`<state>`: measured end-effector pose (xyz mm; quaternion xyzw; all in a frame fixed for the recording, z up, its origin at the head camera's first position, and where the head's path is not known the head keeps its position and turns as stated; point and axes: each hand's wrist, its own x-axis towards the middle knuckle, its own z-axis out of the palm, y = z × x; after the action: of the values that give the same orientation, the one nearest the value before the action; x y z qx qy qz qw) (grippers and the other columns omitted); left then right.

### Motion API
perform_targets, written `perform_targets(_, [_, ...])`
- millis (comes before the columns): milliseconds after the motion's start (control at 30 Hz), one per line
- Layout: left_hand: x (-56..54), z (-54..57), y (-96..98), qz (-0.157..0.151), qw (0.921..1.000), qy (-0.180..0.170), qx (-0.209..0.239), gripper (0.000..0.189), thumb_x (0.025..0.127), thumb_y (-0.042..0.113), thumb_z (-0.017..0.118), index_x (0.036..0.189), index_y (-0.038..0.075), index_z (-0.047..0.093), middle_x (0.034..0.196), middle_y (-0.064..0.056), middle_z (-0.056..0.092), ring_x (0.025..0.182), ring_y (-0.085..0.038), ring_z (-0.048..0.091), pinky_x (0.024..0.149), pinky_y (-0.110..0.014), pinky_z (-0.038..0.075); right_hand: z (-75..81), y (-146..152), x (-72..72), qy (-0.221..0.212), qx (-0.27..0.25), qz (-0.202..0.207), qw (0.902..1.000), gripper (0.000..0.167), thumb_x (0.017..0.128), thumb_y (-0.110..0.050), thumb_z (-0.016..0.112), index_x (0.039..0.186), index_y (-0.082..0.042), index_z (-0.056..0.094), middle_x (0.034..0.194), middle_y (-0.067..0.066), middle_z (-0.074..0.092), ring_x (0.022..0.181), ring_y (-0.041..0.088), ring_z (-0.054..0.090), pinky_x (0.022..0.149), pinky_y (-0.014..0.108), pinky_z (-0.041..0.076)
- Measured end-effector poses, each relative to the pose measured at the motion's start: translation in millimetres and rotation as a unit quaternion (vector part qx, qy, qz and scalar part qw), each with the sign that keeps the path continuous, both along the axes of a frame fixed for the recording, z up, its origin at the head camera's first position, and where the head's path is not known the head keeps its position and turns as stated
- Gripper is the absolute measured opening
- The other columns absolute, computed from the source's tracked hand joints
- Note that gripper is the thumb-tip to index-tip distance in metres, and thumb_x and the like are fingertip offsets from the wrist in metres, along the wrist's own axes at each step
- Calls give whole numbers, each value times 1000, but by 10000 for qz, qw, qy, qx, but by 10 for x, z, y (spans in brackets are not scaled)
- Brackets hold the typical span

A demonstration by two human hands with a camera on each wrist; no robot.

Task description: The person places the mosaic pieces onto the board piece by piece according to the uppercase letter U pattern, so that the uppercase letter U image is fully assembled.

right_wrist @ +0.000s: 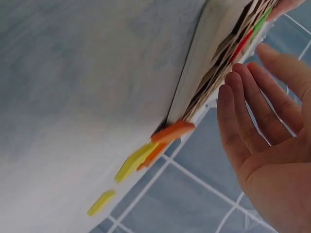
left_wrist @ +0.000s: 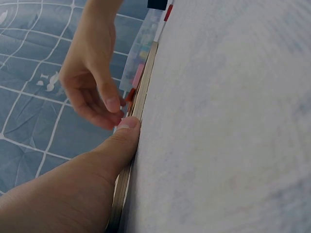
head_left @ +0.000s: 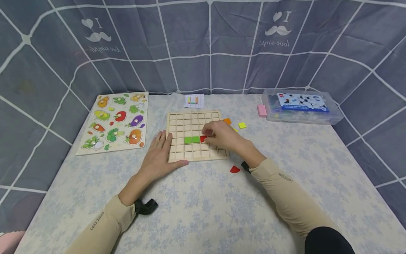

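Observation:
A wooden grid board (head_left: 179,123) lies on the table in the head view. My left hand (head_left: 157,157) rests with extended fingers along its left edge, its thumb at the near edge; the left wrist view shows the thumb (left_wrist: 121,143) against the board's side. Two green squares (head_left: 192,140) lie side by side in the grid. Next to them on the right is a red piece (head_left: 203,138), partly covered by my right hand (head_left: 223,135). In the right wrist view, that hand's fingers are only slightly bent, the thumb is apart from them, and the red piece (right_wrist: 241,47) lies in the grid.
Orange (head_left: 227,121) and yellow (head_left: 242,125) pieces lie right of the board, a red quarter-round piece (head_left: 234,169) nearer. Behind are a pattern card (head_left: 194,101), a pink block (head_left: 262,110) and a clear plastic box (head_left: 301,118). A vegetable puzzle (head_left: 144,106) lies left.

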<state>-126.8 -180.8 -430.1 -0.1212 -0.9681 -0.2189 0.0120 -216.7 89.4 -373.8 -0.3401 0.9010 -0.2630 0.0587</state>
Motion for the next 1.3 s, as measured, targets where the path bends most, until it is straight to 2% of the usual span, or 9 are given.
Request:
perform_targets(200, [-6, -3, 3, 14, 10000, -38, -31, 122, 86, 68, 75, 167, -3, 17, 175, -26, 8, 164, -41, 4, 134, -55, 8, 45, 231, 86, -16, -152, -86, 9998, 12, 95, -17, 78, 104, -9, 78, 96, 1, 76, 92, 17, 70, 85, 36, 60])
perform_targets(333, [-9, -1, -1, 16, 10000, -37, -17, 123, 85, 68, 75, 167, -2, 17, 175, -26, 8, 164, -41, 4, 134, -55, 8, 59, 395, 171, 23, -121, -130, 9998, 15, 96, -22, 79, 105, -10, 78, 97, 1, 76, 92, 18, 71, 83, 37, 59])
perform_targets(467, [-23, -11, 2, -10, 10000, 42, 5, 123, 85, 68, 76, 167, -2, 18, 175, -27, 9, 164, -41, 5, 134, -55, 8, 74, 557, 258, 73, -80, -189, 9998, 18, 96, -24, 80, 105, -9, 77, 98, 1, 76, 93, 20, 72, 83, 38, 61])
perform_targets(633, [-38, -33, 13, -81, 9999, 49, 33, 123, 85, 70, 74, 167, -2, 18, 175, -27, 9, 164, -42, 5, 133, -56, 9, 73, 734, 374, -32, -58, -209, 9998, 11, 95, -22, 81, 101, -13, 77, 92, -4, 74, 89, 14, 69, 83, 37, 62])
perform_targets(833, [-11, -16, -11, 1, 10000, -22, -37, 124, 85, 69, 75, 167, -2, 17, 175, -27, 7, 164, -41, 3, 134, -55, 8, 55, 842, 477, -263, 95, 107, 9996, 15, 92, -23, 84, 102, -14, 78, 93, -9, 73, 91, 12, 68, 84, 35, 61])
perform_targets(1000, [-5, 0, -17, 3, 10000, 45, 0, 122, 85, 67, 75, 167, -3, 18, 175, -27, 8, 164, -42, 5, 134, -56, 8, 31, 934, 563, -316, 95, 227, 9992, 23, 89, -23, 87, 108, -13, 78, 98, -6, 75, 94, 13, 68, 85, 37, 60])
perform_targets(1200, [-14, -3, -18, -29, 10000, 5, -17, 122, 86, 68, 75, 167, -3, 17, 175, -27, 8, 164, -42, 4, 134, -55, 8, -64, 1075, 691, -860, -197, 961, 9914, 33, 90, -19, 87, 120, -16, 75, 113, -6, 75, 104, 15, 69, 95, 39, 59])
perform_targets(1300, [-9, -4, -14, -43, 10000, -2, -2, 122, 86, 67, 75, 167, -3, 17, 175, -27, 8, 164, -42, 4, 134, -55, 8, -78, 1122, 749, -1051, -224, 1112, 9880, 35, 90, -13, 85, 123, -19, 74, 117, -8, 74, 110, 14, 68, 102, 40, 56])
